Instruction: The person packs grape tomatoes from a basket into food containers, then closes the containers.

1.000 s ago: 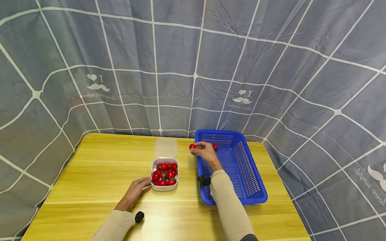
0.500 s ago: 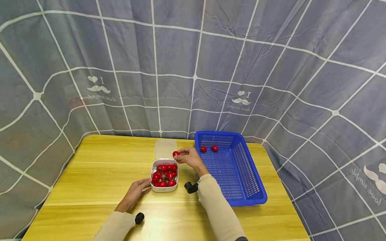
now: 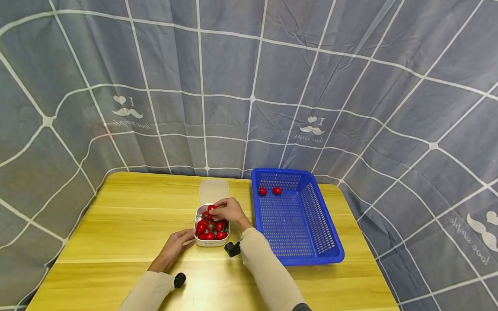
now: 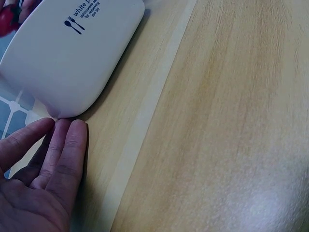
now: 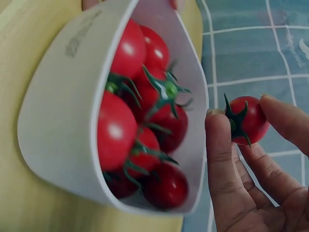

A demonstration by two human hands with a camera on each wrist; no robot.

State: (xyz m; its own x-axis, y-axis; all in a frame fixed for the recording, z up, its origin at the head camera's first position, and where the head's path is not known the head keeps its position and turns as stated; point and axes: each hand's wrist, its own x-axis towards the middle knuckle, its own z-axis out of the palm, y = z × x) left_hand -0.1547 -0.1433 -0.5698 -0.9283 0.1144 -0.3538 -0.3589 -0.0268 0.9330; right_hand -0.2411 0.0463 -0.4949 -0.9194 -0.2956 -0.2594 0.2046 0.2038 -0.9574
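Right hand (image 3: 229, 211) grip pinches one cherry tomato (image 5: 245, 121) just above the white box (image 3: 212, 242). Left hand (image 3: 175, 247), fingers flat, steadies the box. Two tomatoes (image 3: 269, 191) remain in the blue basket (image 3: 311, 255) right of the box; transfer looks nearly finished.

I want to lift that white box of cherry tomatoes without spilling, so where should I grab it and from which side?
Take the white box by its two long side walls, coming from above and in front. It is open-topped, full of tomatoes, with the lid lying behind. The left hand already touches its near left corner; the right hand pinches one tomato.
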